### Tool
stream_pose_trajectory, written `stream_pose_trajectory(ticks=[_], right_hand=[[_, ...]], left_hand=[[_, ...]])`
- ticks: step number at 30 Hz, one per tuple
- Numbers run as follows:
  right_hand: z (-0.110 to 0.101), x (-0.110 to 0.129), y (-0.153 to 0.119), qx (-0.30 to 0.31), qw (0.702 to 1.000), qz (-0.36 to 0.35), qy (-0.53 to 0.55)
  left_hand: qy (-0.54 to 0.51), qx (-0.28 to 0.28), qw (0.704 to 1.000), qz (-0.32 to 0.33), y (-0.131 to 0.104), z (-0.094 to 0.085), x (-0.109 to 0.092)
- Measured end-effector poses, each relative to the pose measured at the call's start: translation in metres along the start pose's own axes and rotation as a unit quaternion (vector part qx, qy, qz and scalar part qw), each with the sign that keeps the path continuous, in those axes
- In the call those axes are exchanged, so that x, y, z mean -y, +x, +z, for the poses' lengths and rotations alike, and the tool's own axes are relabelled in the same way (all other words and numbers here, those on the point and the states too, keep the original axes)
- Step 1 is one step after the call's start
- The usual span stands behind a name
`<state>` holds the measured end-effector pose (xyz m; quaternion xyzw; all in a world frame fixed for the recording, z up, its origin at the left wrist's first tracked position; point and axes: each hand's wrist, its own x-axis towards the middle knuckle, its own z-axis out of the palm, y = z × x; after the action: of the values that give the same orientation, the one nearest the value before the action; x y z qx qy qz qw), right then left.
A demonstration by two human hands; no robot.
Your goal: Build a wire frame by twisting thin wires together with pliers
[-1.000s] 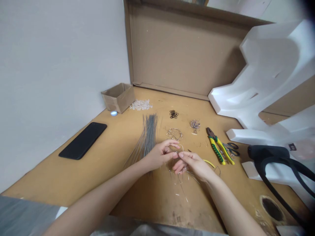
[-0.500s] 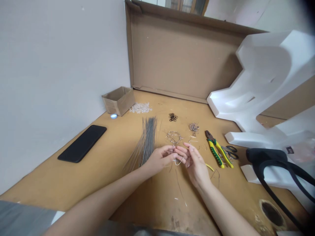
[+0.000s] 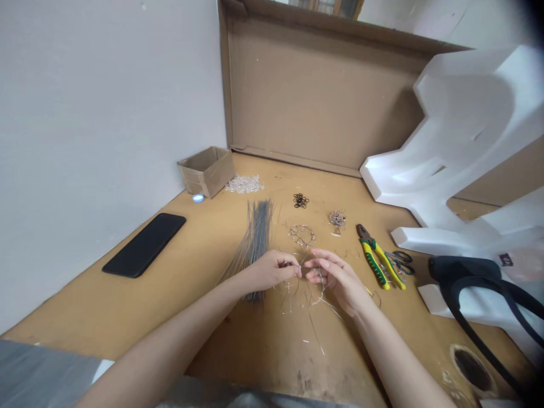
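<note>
My left hand (image 3: 276,269) pinches a thin wire piece near the middle of the table, its fingers closed together. Just right of it, my right hand (image 3: 335,277) has curled fingers around the same thin wire piece (image 3: 322,289), which hangs below the fingers in loose loops. A bundle of straight grey wires (image 3: 258,243) lies left of the hands, partly behind my left hand. Beyond the fingers rests a round wire ring (image 3: 302,235). Farther back are black rings (image 3: 301,200) and a small ball of wire and beads (image 3: 338,218).
Pliers (image 3: 379,258) with yellow-green handles and scissors (image 3: 402,262) lie at the right. White foam (image 3: 459,124) and a black strap stand beyond. At the left are a phone (image 3: 144,245), a small box (image 3: 207,171) and clear beads (image 3: 245,183).
My left hand has closed into a tighter pinch. My right hand has turned and shifted slightly right, and more of the wire loops now show below the fingers.
</note>
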<state>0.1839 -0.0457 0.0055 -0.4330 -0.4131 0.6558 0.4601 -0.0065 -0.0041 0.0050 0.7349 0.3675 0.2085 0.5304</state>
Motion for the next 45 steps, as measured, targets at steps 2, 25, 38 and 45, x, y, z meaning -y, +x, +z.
stream_pose_trajectory(ticks=[2, 25, 38, 45], right_hand=[[0.000, -0.002, 0.000, 0.000, 0.998, 0.009, -0.056], [0.002, -0.010, 0.001, 0.008, 0.981, -0.010, -0.192], [0.001, -0.011, 0.003, 0.013, 0.992, -0.003, -0.125], [0.001, -0.009, 0.002, 0.000, 0.991, -0.001, -0.137]], left_hand=[[0.032, 0.023, 0.999, 0.011, -0.001, 0.002, 0.001], [-0.004, 0.031, 0.999, 0.002, 0.003, 0.002, 0.001], [-0.023, 0.024, 0.999, 0.010, 0.003, 0.003, 0.002], [-0.015, -0.002, 1.000, 0.017, 0.002, 0.001, 0.001]])
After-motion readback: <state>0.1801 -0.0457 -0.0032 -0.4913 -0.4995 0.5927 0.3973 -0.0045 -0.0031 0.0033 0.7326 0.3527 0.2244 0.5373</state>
